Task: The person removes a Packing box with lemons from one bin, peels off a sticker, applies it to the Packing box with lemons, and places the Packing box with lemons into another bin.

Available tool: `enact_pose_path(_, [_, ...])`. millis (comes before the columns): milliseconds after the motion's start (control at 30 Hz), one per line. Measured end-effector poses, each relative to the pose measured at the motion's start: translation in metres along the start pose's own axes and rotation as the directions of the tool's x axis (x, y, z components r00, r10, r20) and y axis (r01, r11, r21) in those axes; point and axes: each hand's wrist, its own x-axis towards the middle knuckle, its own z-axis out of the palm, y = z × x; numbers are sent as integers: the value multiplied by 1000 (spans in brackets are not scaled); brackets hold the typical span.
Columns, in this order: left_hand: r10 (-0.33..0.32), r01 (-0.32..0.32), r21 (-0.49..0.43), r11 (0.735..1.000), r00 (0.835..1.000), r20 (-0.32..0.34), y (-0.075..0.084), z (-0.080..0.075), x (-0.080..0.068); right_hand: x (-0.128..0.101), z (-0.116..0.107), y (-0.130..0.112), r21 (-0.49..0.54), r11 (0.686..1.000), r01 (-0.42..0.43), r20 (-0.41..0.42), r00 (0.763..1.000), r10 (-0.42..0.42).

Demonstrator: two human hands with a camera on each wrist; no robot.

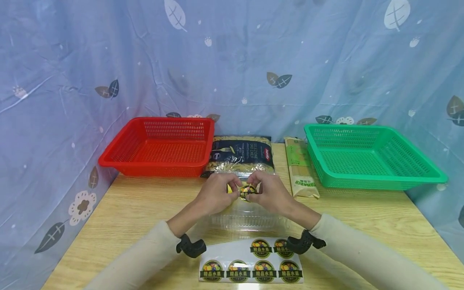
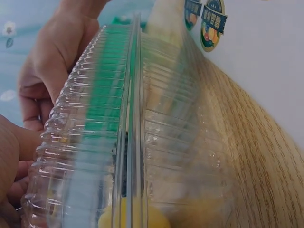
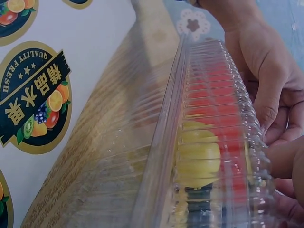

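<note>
A clear plastic clamshell box [image 1: 239, 221] sits on the table with its lid closed. Through its ribbed wall shows a smooth yellow object [image 3: 198, 156]; its kind is hard to tell. Above the lid, my two hands face each other around a round black and gold fruit sticker [image 1: 248, 191]. The left hand [image 1: 219, 193] pinches it at the left edge with thumb and index finger. On the opposite side, the right hand [image 1: 272, 193] pinches it, thumb over its lower right. Both wrist views look along the box's side, and the sticker is hidden there.
A white sheet of matching stickers [image 1: 232, 253] lies at the near edge. Behind the box is a pasta bag [image 1: 241, 153], with a noodle pack [image 1: 301, 167] to its right. A red basket [image 1: 156, 163] stands left, a green basket [image 1: 377, 181] right.
</note>
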Motion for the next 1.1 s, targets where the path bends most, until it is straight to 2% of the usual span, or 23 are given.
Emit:
enact_pose_path(200, [24,-25,45,999,1000,15,-1,1,3,0,0,1,-24,999,-28,10,1000,28])
enact_pose_path(600, [33,-36,63,997,999,40,-1,0,6,13,-5,6,-49,991,-125,31,992,126])
enact_pose_path(867, [73,-74,52,996,997,17,-4,-1,6,22,-8,4,17,981,-193,131,973,189])
enact_pose_path(1100, [61,-62,25,998,998,21,-6,-4,5,27,-7,6,20,982,-190,147,972,185])
